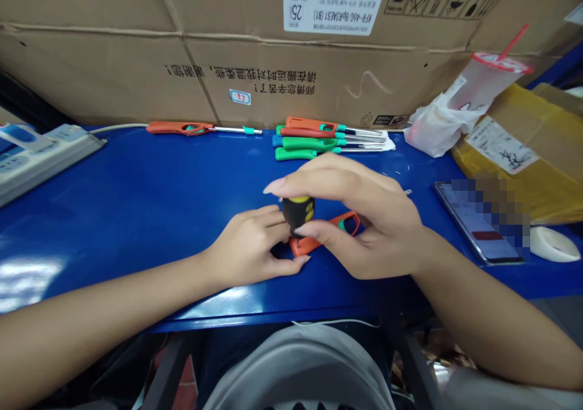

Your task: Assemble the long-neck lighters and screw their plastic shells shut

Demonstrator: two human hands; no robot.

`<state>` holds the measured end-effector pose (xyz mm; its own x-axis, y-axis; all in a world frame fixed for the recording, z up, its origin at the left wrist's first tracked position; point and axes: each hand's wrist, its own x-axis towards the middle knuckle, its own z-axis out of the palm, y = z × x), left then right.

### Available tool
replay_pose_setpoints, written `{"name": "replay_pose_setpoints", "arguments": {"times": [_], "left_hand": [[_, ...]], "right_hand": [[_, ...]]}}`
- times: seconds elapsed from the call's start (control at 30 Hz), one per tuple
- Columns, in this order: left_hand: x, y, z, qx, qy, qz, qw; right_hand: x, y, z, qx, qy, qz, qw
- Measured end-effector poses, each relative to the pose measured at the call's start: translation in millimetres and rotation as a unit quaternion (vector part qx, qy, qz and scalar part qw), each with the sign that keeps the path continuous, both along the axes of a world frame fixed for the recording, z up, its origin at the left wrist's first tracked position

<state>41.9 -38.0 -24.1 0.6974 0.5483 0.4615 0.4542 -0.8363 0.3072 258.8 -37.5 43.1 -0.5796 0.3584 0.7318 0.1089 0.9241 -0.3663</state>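
My right hand [359,215] is curled around the black and yellow handle of a screwdriver [298,211], held upright over an orange lighter [328,234] lying on the blue table [150,197]. My left hand [255,246] presses on the lighter's near end with closed fingers, holding it down. The screwdriver's tip is hidden between my hands.
Several orange and green long lighters [319,140] lie at the back, and one orange lighter [195,129] lies apart to their left. A cardboard box [255,51] walls the back. A power strip [40,155] sits left; a phone [478,222], plastic cup [483,82] and tape roll [553,244] right.
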Motion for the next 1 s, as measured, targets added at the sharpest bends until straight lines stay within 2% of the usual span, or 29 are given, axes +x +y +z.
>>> {"name": "replay_pose_setpoints", "arguments": {"times": [0.13,0.3,0.43,0.53,0.7,0.77,0.87,0.93,1.0], "left_hand": [[0.3,-1.3,1.9,-0.048,0.003,0.010,0.999],[0.4,-1.8,2.9,-0.067,0.027,0.023,0.997],[1.3,-1.1,3.1,-0.119,0.031,0.015,0.992],[1.8,-1.0,3.4,-0.111,0.016,0.014,0.994],[0.6,-2.0,3.6,-0.062,0.017,0.016,0.998],[0.3,-2.5,3.1,-0.049,0.018,0.011,0.999],[0.4,-2.8,2.5,-0.061,0.021,0.016,0.998],[0.4,-2.4,2.5,-0.065,0.025,0.019,0.997],[0.0,-1.6,2.3,-0.058,0.025,0.018,0.998]], "right_hand": [[-1.2,-0.3,-1.6,0.018,0.024,-0.025,0.999],[-0.4,-5.0,-1.3,-0.040,-0.005,-0.003,0.999],[-3.8,-4.4,-4.3,0.003,0.028,0.000,1.000],[-4.7,-4.2,-2.8,-0.001,0.013,-0.028,1.000],[-1.0,-5.2,3.6,-0.081,0.011,0.035,0.996],[-1.6,-3.9,2.1,-0.100,0.036,0.040,0.994],[-4.8,-1.1,-2.4,-0.062,0.076,0.003,0.995],[-5.8,-0.5,-3.2,-0.034,0.070,-0.019,0.997],[-4.8,-1.3,-1.2,-0.041,0.046,-0.008,0.998]]}}
